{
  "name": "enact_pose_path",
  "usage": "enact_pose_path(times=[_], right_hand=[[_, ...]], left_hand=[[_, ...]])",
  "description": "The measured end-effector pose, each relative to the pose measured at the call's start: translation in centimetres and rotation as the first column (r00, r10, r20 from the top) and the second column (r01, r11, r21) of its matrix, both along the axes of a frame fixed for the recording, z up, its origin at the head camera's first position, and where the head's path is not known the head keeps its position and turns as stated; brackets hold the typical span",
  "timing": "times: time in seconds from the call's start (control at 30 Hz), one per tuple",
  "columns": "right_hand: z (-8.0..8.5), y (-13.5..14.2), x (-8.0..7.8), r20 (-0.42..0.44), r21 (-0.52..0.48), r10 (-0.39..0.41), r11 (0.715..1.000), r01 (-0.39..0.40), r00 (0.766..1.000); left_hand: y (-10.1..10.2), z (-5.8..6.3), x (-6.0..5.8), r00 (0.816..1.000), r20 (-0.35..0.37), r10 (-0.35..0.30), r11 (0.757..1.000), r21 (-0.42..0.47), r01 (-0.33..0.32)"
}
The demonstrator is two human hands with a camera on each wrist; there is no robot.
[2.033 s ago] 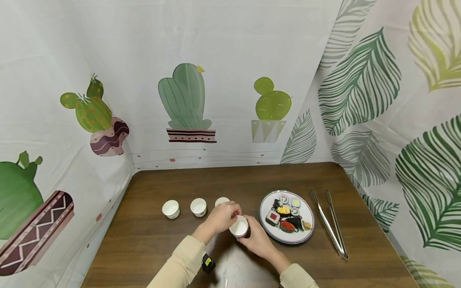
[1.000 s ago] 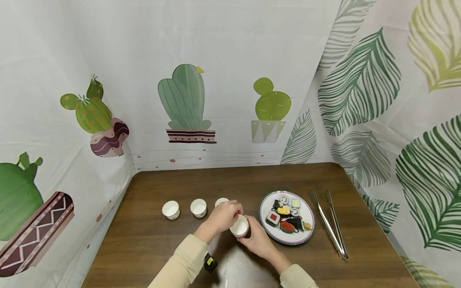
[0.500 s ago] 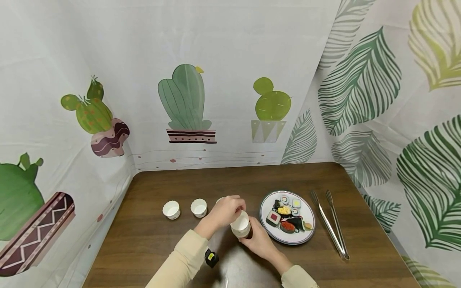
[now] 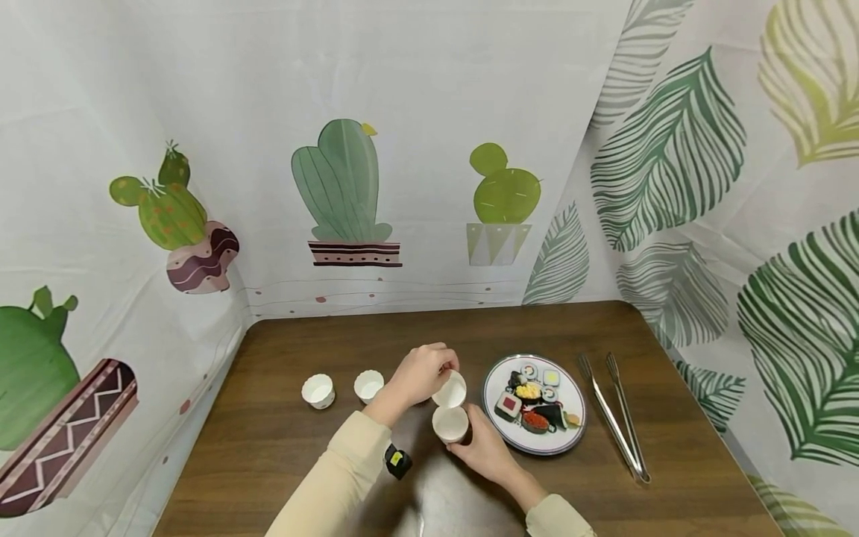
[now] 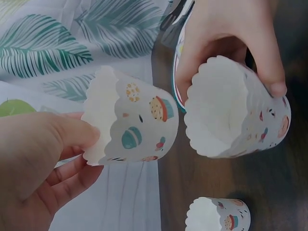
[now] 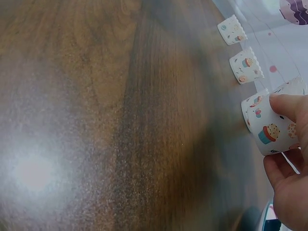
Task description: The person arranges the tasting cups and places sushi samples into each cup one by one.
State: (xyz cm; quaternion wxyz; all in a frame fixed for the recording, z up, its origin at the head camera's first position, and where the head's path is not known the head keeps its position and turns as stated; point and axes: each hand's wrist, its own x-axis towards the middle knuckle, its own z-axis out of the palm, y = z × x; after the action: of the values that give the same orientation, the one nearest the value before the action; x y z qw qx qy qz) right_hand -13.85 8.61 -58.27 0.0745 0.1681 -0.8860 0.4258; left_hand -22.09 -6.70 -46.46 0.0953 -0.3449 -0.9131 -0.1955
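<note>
In the head view my left hand (image 4: 424, 373) pinches the rim of a white paper baking cup (image 4: 450, 391) between thumb and fingers. That cup (image 5: 142, 120) shows cupcake prints and lies tilted in the left wrist view. Just nearer to me, my right hand (image 4: 488, 449) grips a second baking cup (image 4: 450, 426) round its side. Its scalloped mouth and bare white inside (image 5: 216, 108) are visible from the left wrist. The two cups are apart there. Thumb and fingers of the right hand (image 6: 291, 192) also show around its cup in the right wrist view.
Two baking cups (image 4: 318, 391) stand on the wooden table (image 4: 268, 462) at left; a third cup (image 6: 248, 110) is largely hidden. Right of my hands sits a round plate (image 4: 493, 432) of sushi pieces. Metal tongs (image 4: 609, 418) lie beyond it. A printed cloth hangs behind.
My left hand has pulled one baking cup up out of the cup in my right hand and moved it away from me. The right hand stays nearly in place.
</note>
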Motion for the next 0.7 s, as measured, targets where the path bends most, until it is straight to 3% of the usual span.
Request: enact_pose_path(times=[0.2,0.7], right_hand=[[-0.2,0.1,-0.1,-0.038,-0.008,-0.013,1.0,0.013,0.999],[0.1,1.4,0.6,0.032,-0.056,-0.019,0.998,0.02,0.999]], left_hand=[[-0.2,-0.6,-1.0,0.995,-0.006,0.095,0.995,0.033,-0.095],[-0.2,-3.4,-2.6,0.971,0.072,0.228,0.969,0.079,-0.233]])
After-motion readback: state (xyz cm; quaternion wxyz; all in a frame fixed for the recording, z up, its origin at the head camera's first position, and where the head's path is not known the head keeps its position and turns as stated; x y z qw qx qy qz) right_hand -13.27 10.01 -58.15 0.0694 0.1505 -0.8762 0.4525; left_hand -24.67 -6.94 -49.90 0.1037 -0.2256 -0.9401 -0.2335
